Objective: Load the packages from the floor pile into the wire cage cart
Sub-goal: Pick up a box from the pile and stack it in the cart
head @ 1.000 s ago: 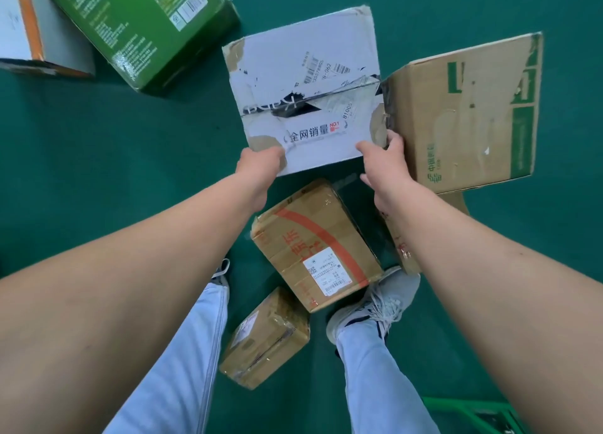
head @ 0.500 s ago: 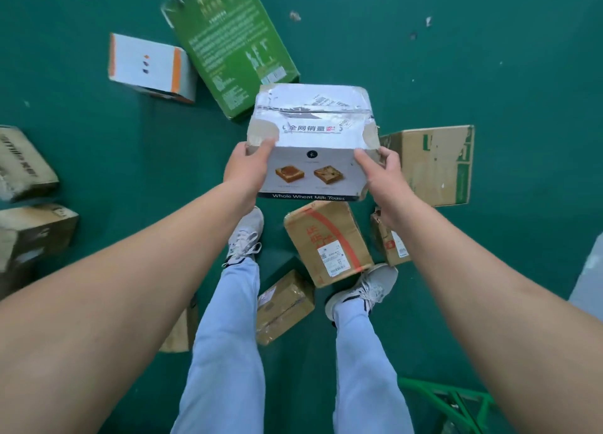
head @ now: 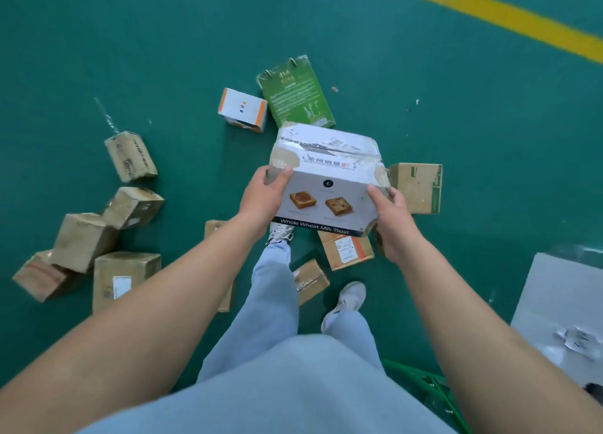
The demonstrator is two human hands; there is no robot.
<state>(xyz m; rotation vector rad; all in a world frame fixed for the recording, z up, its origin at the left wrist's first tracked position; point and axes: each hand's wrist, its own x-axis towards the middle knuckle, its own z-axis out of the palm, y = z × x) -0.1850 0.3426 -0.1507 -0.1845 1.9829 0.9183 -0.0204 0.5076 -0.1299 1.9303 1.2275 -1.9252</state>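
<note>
A white toast box (head: 328,185) is gripped at both ends – left hand (head: 261,198), right hand (head: 390,218) – above a green floor (head: 489,123); brown packages (head: 127,211) are scattered at nine o'clock, a yellow line (head: 509,12) at one.

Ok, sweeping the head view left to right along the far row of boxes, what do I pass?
Taped brown box → white box with orange ends → green box → white toast box held in both hands → brown box with green print.
</note>
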